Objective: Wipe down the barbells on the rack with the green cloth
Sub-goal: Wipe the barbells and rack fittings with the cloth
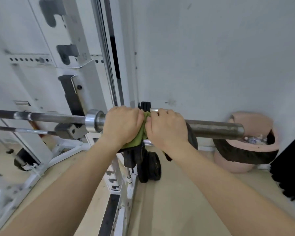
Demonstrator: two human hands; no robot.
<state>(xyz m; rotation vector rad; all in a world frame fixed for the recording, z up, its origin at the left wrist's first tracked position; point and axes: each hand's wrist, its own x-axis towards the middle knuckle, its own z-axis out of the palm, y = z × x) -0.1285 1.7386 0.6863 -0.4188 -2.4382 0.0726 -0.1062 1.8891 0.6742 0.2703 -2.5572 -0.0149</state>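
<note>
A steel barbell (215, 128) lies across the white rack (41, 92), its thick sleeve pointing right toward the wall. The green cloth (140, 135) is wrapped around the sleeve just right of the shiny collar (92, 122). My left hand (123, 125) grips the cloth over the bar, fingers curled round it. My right hand (167, 128) grips the cloth and sleeve beside it, the two hands touching. A second, thinner bar (20, 131) rests lower on the rack at the left. Most of the cloth is hidden under my hands.
Black weight plates (150, 167) hang on a peg below my hands. A pink bin (249, 147) with a black liner stands against the wall at right, close to the sleeve's end. A black clamp (144, 106) sits behind my hands. Tan floor lies below.
</note>
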